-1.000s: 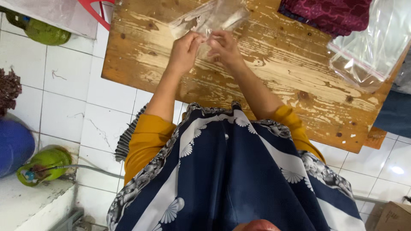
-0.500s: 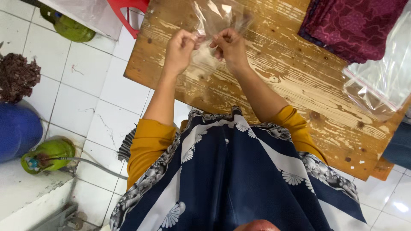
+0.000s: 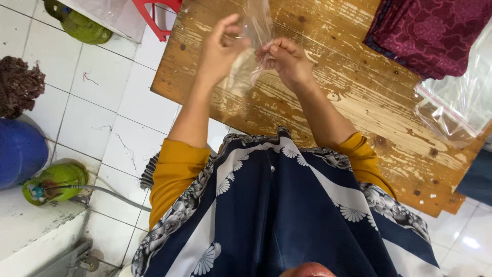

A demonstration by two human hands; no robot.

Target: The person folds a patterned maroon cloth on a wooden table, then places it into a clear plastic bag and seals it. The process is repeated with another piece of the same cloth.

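Head view: both hands are pinching a clear plastic bag (image 3: 252,48) above the worn wooden table (image 3: 328,110). Left hand (image 3: 219,48) is gripping one edge, forefinger and thumb narrow, other fingers spread. Right hand (image 3: 287,59) is curled tight on the other edge. Bag is hanging between the fingertips; looks light, limp, slippery, so best taken at the rim.

Your left hand (image 3: 219,48) and right hand (image 3: 287,59) are bare, with no rings, watch or gloves showing, and both forearms are uncovered. You wear mustard-yellow sleeves (image 3: 174,172) pushed up to about the elbows. Over your front hangs a dark navy cloth (image 3: 287,215) printed with broad white bands, small white fan shapes and a grey floral border along the edges.
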